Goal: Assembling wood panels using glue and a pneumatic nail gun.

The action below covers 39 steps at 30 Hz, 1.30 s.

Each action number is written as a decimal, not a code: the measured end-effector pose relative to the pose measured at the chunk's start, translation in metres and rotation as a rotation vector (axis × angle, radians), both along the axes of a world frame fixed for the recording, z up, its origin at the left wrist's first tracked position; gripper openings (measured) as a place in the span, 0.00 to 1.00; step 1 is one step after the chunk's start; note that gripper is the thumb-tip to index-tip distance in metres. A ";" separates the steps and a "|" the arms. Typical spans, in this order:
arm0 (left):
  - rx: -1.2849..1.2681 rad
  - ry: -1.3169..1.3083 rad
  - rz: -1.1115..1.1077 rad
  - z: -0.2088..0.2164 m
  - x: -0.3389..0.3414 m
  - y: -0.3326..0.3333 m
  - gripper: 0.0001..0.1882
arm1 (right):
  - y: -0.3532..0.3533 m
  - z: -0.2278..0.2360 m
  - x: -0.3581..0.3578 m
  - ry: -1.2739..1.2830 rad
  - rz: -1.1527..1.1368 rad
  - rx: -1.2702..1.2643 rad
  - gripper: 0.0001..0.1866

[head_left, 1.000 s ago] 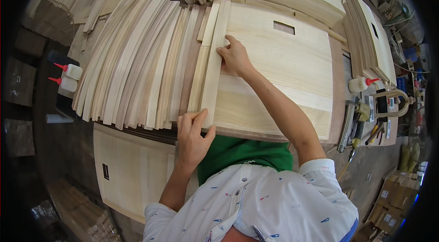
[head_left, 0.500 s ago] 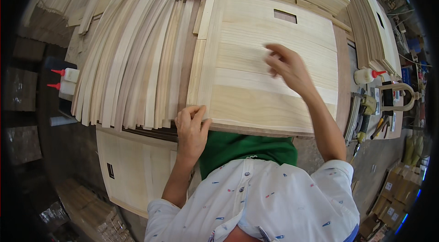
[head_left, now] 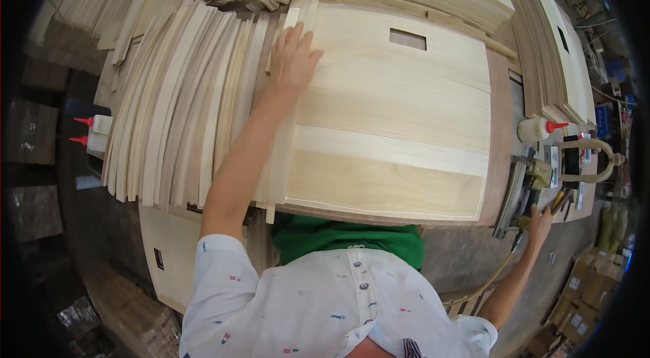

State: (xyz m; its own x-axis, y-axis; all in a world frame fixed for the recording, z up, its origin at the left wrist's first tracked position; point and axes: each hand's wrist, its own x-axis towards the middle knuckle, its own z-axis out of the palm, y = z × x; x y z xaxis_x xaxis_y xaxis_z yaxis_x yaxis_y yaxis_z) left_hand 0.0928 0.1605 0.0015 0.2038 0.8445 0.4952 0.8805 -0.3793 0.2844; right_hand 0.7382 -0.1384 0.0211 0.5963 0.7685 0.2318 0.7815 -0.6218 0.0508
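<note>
The step in hand looks like steadying a long pale strip (head_left: pixel 277 175) along the left edge of a wide wooden panel (head_left: pixel 393 114) while reaching for a tool. The left hand (head_left: pixel 293 63) lies flat near the far end of that strip, fingers extended and a little apart, its grip pressing rather than grasping. The right hand (head_left: pixel 539 225) is out at the handle of an air nailer (head_left: pixel 539 172), near the right side of the bench (head_left: pixel 583 208); I cannot tell whether its grip is closed around the handle. In my judgement, lifting the nailer calls for a firm hold and slack in the yellow hose (head_left: pixel 484 285), which hangs off the near side. Room is tight there: a white glue bottle (head_left: pixel 533 130) stands just beyond the nailer, and an arched wooden piece (head_left: pixel 602 162) and hand tools (head_left: pixel 560 202) crowd its right. The panel's broad face is open apart from its cut slot (head_left: pixel 407 40), whereas a dense row of strips (head_left: pixel 169 107) hems in the left side and leaves little sideways room.
</note>
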 end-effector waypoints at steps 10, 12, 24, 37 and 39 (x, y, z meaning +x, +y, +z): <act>0.029 0.071 0.143 -0.028 -0.003 0.044 0.20 | 0.024 0.007 0.005 0.971 -0.166 0.183 0.22; 0.037 0.035 0.161 -0.026 -0.003 0.043 0.20 | 0.029 0.014 0.005 0.992 -0.170 0.174 0.19; -0.143 0.054 0.237 -0.012 -0.007 0.040 0.26 | 0.079 0.130 -0.149 0.900 0.043 0.339 0.14; -0.112 0.028 0.216 -0.024 -0.012 0.045 0.25 | 0.342 0.154 -0.401 0.895 0.860 -0.139 0.14; -0.089 0.007 0.201 -0.025 -0.012 0.045 0.25 | 0.368 0.146 -0.431 0.829 0.928 -0.156 0.19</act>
